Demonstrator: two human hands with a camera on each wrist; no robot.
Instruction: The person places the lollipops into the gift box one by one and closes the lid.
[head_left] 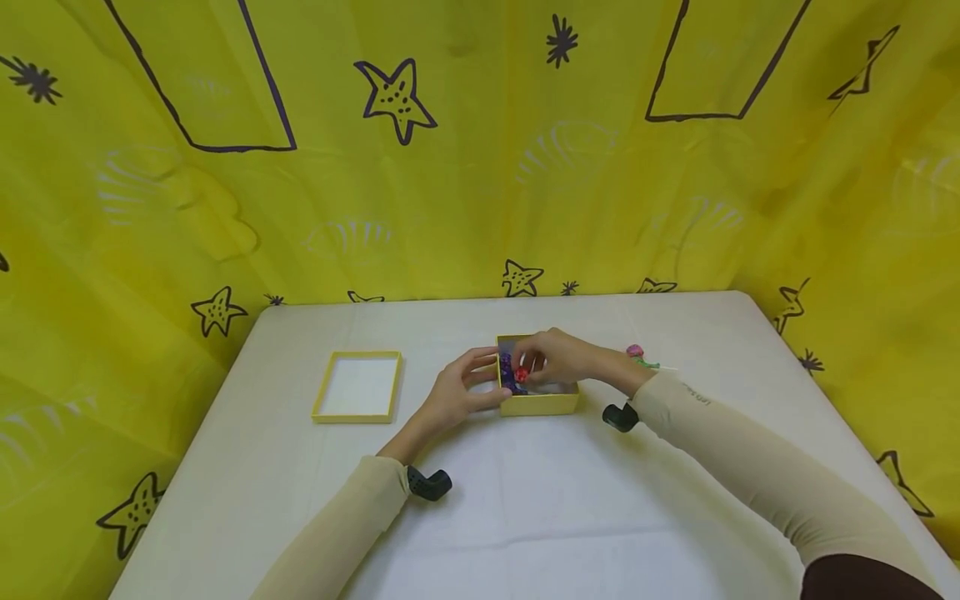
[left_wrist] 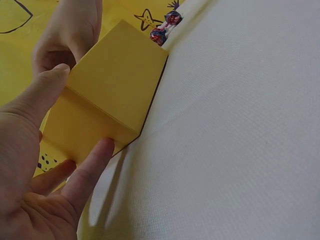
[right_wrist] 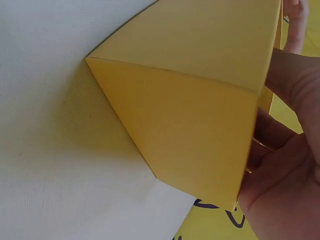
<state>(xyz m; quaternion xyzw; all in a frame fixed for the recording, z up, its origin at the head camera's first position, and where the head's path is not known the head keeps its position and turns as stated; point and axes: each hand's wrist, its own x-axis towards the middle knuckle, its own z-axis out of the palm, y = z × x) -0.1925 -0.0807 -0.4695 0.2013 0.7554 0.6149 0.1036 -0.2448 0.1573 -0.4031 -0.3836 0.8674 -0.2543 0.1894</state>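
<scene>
A yellow box (head_left: 538,406) stands uncovered on the table, with dark purple pieces (head_left: 507,373) along its left inside. My left hand (head_left: 452,393) rests with spread fingers against the box's left side; in the left wrist view the thumb of that hand (left_wrist: 37,150) lies at the top edge of the box (left_wrist: 115,75). My right hand (head_left: 558,357) reaches into the box from above, its curled fingers pinching a red item (head_left: 521,375). In the right wrist view the right hand's (right_wrist: 292,145) fingertips are hidden behind the wall of the box (right_wrist: 180,120).
A square yellow-rimmed lid (head_left: 319,402) lies left of the box. Right of it, partly behind the right forearm, are a pink wrapped lollipop (head_left: 635,351) and a green one (head_left: 647,363). A yellow patterned curtain (head_left: 465,192) hangs behind the white table (head_left: 480,533).
</scene>
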